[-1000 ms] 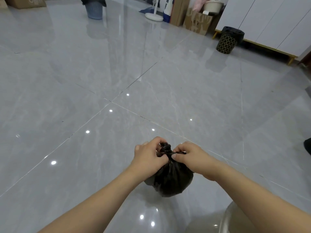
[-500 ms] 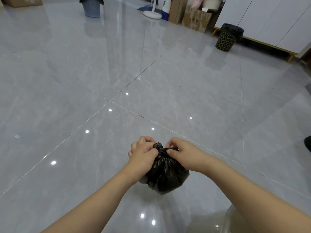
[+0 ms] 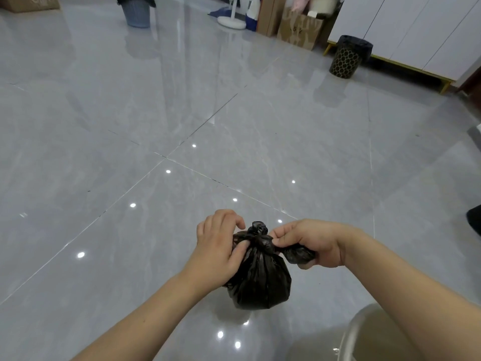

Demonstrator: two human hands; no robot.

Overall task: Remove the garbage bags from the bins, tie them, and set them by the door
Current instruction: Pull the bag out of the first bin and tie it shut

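A small black garbage bag (image 3: 260, 280) hangs above the grey tile floor, knotted at its top. My left hand (image 3: 217, 246) presses against the bag's left side just under the knot, thumb pinching the plastic. My right hand (image 3: 309, 243) grips a loose tail of the bag and holds it out to the right of the knot. A black bin with a gold honeycomb pattern (image 3: 347, 59), lined with a black bag, stands far right by the white cabinets. A blue-grey bin (image 3: 136, 13) with a dark bag stands at the far left.
A metal bin rim (image 3: 356, 332) shows at the bottom right under my right arm. Cardboard boxes (image 3: 299, 27) and a white fan base (image 3: 231, 22) line the far wall. White cabinets (image 3: 416, 29) on yellow legs run along the right. Another box (image 3: 28, 2) sits far left.
My hands have moved apart: the right hand has drawn a tail of the bag out to the right, and the knot now shows between them. The view has tilted slightly.
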